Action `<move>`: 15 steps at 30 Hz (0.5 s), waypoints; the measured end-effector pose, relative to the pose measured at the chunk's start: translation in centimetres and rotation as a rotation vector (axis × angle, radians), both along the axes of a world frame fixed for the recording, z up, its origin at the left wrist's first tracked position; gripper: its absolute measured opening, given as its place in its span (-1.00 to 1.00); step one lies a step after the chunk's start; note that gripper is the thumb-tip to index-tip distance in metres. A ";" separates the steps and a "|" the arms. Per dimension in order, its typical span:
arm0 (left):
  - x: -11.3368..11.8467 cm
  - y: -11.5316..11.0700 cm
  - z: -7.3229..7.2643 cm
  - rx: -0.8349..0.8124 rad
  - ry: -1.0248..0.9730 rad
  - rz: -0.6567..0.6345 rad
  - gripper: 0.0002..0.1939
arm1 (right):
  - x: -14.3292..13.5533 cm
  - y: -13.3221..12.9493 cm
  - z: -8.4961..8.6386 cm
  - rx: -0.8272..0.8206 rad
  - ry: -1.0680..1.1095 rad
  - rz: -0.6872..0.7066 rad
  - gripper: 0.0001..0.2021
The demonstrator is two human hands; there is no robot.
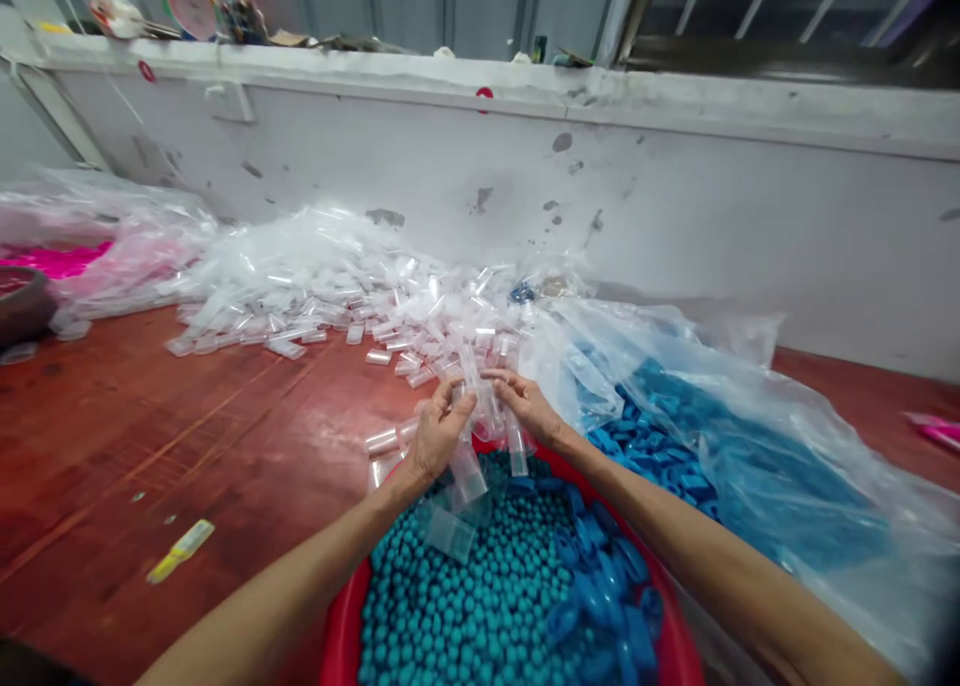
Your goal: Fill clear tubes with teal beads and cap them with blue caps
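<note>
My left hand (pixel 441 428) and my right hand (pixel 529 404) are close together above the far rim of a red basin (pixel 343 611). Both have their fingers curled around clear plastic tubes (pixel 487 411) held between them. Inside the basin lie many small teal balls (pixel 457 616), with blue plastic caps (pixel 604 591) heaped on the right side. A few clear pieces (pixel 450 532) rest on the balls beneath my hands. Beyond the hands, a large pile of clear tubes (pixel 405 311) spreads over the red table.
At right, a clear bag (pixel 795 446) holds more blue caps (pixel 652 436). A yellow-handled tool (pixel 180 551) lies on the red table (pixel 247 466) at left. A bowl (pixel 22 306) and pink pieces (pixel 60 259) are far left. A white wall (pixel 675 206) stands behind.
</note>
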State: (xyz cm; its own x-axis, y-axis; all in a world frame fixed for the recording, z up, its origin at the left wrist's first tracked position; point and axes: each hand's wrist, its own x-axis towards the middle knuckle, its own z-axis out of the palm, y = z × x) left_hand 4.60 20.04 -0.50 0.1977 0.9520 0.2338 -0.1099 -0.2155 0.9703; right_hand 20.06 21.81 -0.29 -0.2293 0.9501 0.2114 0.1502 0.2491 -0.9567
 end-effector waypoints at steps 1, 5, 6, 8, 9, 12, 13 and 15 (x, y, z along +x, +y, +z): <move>-0.2 -0.7 -0.1 0.034 0.047 -0.008 -0.67 | 0.2 -0.5 0.1 0.018 -0.022 0.011 -0.57; -0.9 -3.1 -1.3 0.046 0.281 -0.088 -0.68 | 0.8 -2.8 0.1 0.076 -0.124 0.075 -0.65; -1.0 -3.5 -1.7 0.036 0.336 -0.115 -0.68 | 0.8 -3.5 -0.1 0.110 -0.191 0.111 -0.65; -1.3 -4.0 -2.3 0.040 0.403 -0.161 -0.68 | 0.7 -4.6 -0.5 0.216 -0.405 0.177 -0.60; -1.3 -4.1 -2.4 0.049 0.416 -0.176 -0.69 | 0.7 -5.2 -0.7 0.272 -0.538 0.191 -0.57; -1.4 -3.9 -2.2 0.045 0.451 -0.167 -0.71 | 0.8 -6.5 -0.9 0.343 -0.856 0.157 -0.51; -1.4 -3.8 -2.0 0.038 0.473 -0.142 -0.71 | 0.8 -6.9 -0.8 0.343 -0.927 0.120 -0.51; -1.7 -3.7 -1.5 0.039 0.524 -0.069 -0.71 | 0.8 -7.7 -0.4 0.364 -1.024 0.009 -0.54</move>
State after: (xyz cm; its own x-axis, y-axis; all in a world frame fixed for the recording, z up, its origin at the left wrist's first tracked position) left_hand 2.85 16.36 -2.02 0.3592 0.9253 0.1221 0.3721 -0.2619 0.8905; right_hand 20.84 14.07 -0.67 -0.4635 0.8667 0.1846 0.8317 0.4973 -0.2470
